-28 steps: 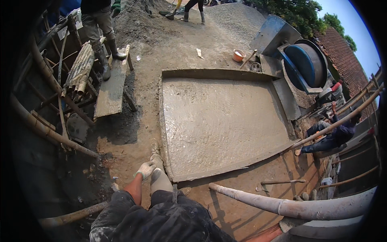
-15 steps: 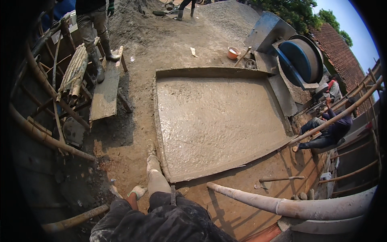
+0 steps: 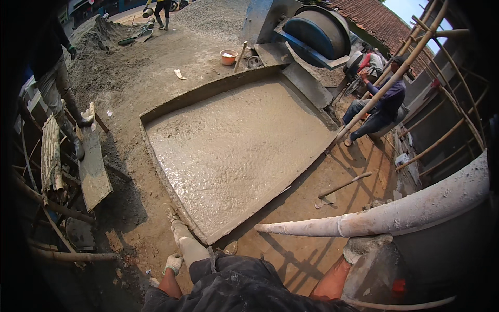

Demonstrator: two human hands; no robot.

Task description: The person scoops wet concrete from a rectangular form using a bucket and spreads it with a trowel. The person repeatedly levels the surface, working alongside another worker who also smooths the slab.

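My left hand [image 3: 174,263], in a pale work glove, hangs beside my left leg with its fingers curled in. Nothing shows in it. My right hand [image 3: 366,246], in a cement-stained glove, lies at the top edge of a grey, cement-smeared thing [image 3: 371,275], just under a thick pale bamboo pole [image 3: 379,216]. Its fingers are too unclear to show whether they grip. Ahead of me is a wide shallow trough [image 3: 179,101] holding wet grey mortar [image 3: 239,151]. My boot [image 3: 174,216] stands at its near left side.
A blue drum mixer [image 3: 314,39] stands beyond the trough, with an orange bucket [image 3: 227,58] nearby. At right, a person [image 3: 384,101] sits by a leaning pole. A wooden stick [image 3: 345,185] lies on the ground. Someone at left stands on a plank [image 3: 94,166]; sand heaps rise behind.
The view has swung right, so the trough and mixer sit further left. My right glove and forearm now show more fully under the bamboo. My left hand still hangs by the leg.
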